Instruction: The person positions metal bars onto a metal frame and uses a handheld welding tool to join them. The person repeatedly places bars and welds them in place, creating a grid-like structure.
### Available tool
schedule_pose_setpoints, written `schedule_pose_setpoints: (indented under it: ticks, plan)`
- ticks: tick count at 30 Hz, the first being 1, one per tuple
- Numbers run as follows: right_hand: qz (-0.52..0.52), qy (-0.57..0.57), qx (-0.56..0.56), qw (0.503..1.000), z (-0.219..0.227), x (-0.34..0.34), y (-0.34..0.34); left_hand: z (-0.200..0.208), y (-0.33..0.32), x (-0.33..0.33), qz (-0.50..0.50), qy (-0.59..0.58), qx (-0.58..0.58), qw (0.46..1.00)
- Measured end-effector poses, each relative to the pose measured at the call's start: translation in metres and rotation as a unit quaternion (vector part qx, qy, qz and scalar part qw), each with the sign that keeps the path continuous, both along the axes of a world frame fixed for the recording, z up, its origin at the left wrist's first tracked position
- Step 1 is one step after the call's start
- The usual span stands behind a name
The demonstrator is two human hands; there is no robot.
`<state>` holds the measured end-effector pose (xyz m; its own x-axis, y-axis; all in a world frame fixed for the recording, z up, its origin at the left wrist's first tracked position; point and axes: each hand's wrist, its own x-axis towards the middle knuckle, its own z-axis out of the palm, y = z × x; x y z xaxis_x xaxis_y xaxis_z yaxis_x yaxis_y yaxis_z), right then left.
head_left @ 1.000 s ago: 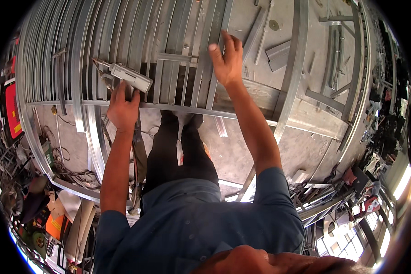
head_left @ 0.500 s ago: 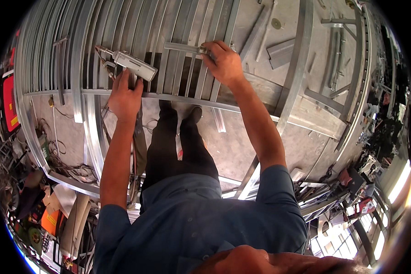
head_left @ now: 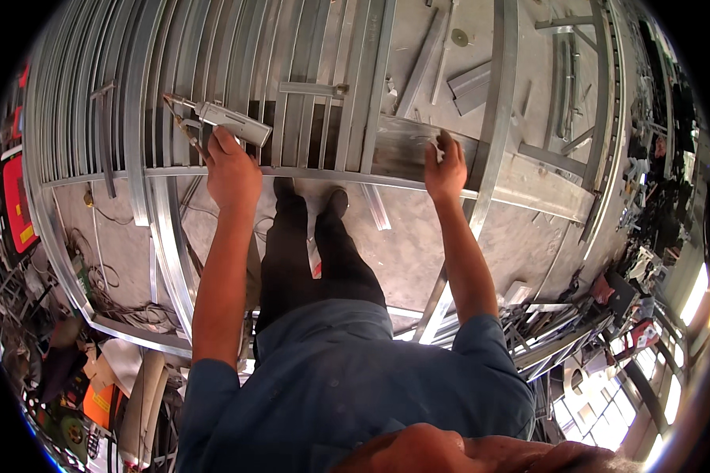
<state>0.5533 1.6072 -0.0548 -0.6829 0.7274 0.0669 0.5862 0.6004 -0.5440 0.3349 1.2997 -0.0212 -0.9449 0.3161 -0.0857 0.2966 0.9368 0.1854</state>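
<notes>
My left hand grips a grey metal hand tool with a boxy body and a pointed jaw end, held over a frame of aluminium bars lying on the floor. My right hand rests on a wide flat aluminium profile that lies across the frame, fingers curled over its far edge with a small white bit between them. My legs and dark shoes stand just behind the frame's near rail.
Loose aluminium offcuts lie on the concrete floor beyond the frame. A long upright profile crosses the frame at right. Cables and clutter sit at lower left, stacked metal scraps at lower right, and a red object at far left.
My right hand has moved right and nearer, from the thin bars to the wide flat profile. My left hand has kept hold of the tool, which now sits lower in the view.
</notes>
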Motion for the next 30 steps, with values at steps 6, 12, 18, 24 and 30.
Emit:
schedule_pose_setpoints:
  ticks: [6,12,18,24,30]
  plan:
    - [-0.023,-0.059,0.021,0.998,-0.016,0.027,0.006,0.022,0.001,0.001,0.035,-0.048,0.0,0.998]
    - [-0.03,-0.076,0.006,0.997,-0.017,0.031,0.005,0.118,-0.037,0.053,0.062,-0.08,0.067,0.993]
    - [-0.076,-0.088,-0.026,0.993,-0.006,0.022,0.004,0.197,-0.092,0.135,-0.039,-0.186,0.231,0.954]
    - [-0.096,-0.079,0.017,0.992,-0.005,0.021,-0.003,0.203,-0.075,0.167,-0.01,-0.298,0.254,0.92]
    - [-0.101,-0.075,0.052,0.991,-0.011,0.022,-0.004,0.168,-0.06,0.155,-0.068,-0.328,0.294,0.895]
